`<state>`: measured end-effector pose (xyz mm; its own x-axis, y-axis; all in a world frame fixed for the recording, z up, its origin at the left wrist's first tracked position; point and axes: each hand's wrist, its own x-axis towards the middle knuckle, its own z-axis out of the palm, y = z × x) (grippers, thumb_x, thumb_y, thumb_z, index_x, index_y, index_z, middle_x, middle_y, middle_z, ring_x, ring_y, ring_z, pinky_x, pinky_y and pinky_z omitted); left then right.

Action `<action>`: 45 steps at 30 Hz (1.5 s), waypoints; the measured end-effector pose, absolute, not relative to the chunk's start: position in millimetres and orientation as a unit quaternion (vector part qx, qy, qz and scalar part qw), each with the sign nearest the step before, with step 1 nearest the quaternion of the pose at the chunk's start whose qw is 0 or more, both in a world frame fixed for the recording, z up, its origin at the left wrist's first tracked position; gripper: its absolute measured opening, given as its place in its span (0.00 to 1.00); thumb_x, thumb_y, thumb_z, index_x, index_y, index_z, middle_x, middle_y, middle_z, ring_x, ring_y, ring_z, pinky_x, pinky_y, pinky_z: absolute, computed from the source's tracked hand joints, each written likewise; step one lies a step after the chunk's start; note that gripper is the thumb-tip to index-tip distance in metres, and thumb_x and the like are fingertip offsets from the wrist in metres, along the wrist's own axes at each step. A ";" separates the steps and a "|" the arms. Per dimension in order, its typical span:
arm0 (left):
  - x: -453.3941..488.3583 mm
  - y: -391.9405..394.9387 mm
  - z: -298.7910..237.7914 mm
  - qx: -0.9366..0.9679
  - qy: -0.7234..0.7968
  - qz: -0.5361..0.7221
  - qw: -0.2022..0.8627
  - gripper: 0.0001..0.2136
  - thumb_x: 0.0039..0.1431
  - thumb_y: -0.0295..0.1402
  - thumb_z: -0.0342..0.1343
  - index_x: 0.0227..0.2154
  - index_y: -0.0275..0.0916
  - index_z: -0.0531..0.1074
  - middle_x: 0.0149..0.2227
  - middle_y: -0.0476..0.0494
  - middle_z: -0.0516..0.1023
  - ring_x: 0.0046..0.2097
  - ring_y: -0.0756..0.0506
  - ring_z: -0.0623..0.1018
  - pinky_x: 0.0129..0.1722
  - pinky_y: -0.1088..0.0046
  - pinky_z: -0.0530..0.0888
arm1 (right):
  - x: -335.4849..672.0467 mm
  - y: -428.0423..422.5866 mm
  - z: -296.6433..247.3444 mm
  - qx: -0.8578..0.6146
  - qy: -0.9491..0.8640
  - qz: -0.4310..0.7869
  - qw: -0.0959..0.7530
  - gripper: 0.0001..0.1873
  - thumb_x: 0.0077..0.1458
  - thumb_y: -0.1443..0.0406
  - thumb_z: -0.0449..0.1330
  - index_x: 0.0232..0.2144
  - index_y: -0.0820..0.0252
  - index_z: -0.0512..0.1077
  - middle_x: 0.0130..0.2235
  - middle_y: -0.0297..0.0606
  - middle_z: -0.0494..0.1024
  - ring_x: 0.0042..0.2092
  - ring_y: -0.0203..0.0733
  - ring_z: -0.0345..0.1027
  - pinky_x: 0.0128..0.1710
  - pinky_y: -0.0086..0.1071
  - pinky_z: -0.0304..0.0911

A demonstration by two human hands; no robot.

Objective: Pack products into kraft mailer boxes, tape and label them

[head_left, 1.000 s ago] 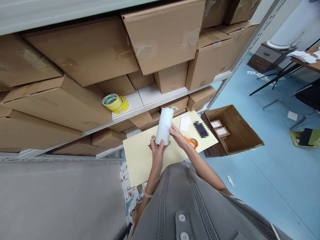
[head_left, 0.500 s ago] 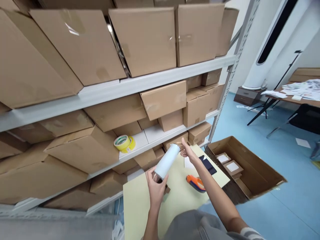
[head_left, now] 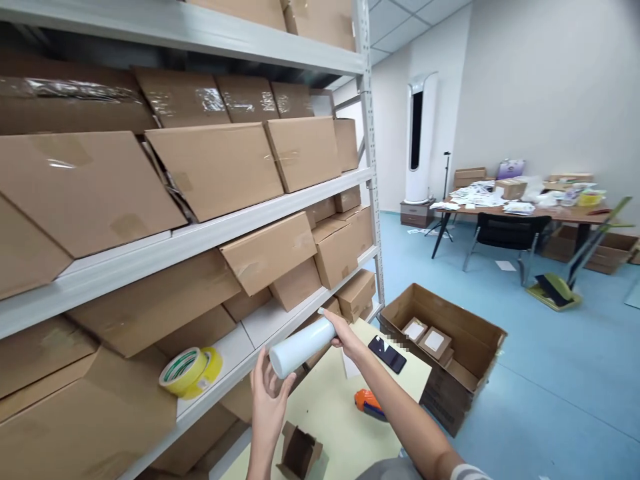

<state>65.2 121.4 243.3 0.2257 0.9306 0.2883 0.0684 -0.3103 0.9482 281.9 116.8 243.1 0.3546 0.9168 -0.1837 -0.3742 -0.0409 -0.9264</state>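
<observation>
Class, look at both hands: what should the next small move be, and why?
Perhaps turn the pale cylinder more upright above the small carton: it slants, with the right hand at its upper end, the left hand by its lower, and the carton is open.

The shelving rack [head_left: 369,117] stands left of and behind the worktable [head_left: 320,397]; tape rolls [head_left: 183,373] lie on its shelf, left of the worktable. On the worktable, position the open box [head_left: 299,453] near side, the phone [head_left: 387,353] right. The bottle [head_left: 303,345] is above the worktable. Right of the worktable stands a carton [head_left: 473,327] containing small boxes [head_left: 434,343]; beyond it, a desk [head_left: 565,212].
</observation>
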 end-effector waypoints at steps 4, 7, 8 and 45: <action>83.9 120.7 272.5 0.677 0.374 0.428 0.467 0.38 0.58 0.52 0.56 0.68 0.47 0.50 0.66 0.34 0.59 0.59 0.38 0.73 0.57 0.63 0.72 | 283.1 101.2 251.4 -0.477 -0.177 0.438 0.741 0.30 0.43 0.37 0.60 0.30 0.55 0.61 0.21 0.23 0.54 0.19 0.27 0.44 0.17 0.23 0.35; 102.1 126.5 295.0 0.721 0.346 0.390 0.456 0.36 0.60 0.54 0.52 0.68 0.49 0.50 0.65 0.36 0.62 0.51 0.41 0.78 0.55 0.62 0.73 | 291.2 81.1 265.1 -0.457 -0.172 0.352 0.799 0.27 0.47 0.40 0.59 0.29 0.54 0.60 0.24 0.25 0.56 0.22 0.29 0.48 0.18 0.23 0.39; 109.4 129.5 301.0 0.729 0.333 0.375 0.466 0.36 0.61 0.55 0.50 0.68 0.48 0.50 0.64 0.36 0.64 0.48 0.42 0.79 0.53 0.61 0.74 | 295.9 72.4 270.4 -0.456 -0.172 0.317 0.814 0.25 0.49 0.41 0.59 0.30 0.54 0.61 0.25 0.26 0.57 0.23 0.30 0.50 0.18 0.23 0.41; 344.0 -57.4 248.7 0.799 -0.213 0.015 0.563 0.35 0.59 0.48 0.57 0.66 0.45 0.54 0.63 0.34 0.61 0.53 0.41 0.74 0.51 0.62 0.74 | 307.8 -277.2 209.6 -0.433 0.227 -0.031 0.872 0.21 0.47 0.48 0.64 0.28 0.56 0.63 0.19 0.27 0.68 0.14 0.28 0.52 0.11 0.25 0.44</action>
<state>344.0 -57.4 248.7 0.9090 -0.3233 0.2633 -0.3568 -0.2765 0.8923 307.8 -277.2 209.6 0.8951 -0.2510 -0.3685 -0.1418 0.6233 -0.7691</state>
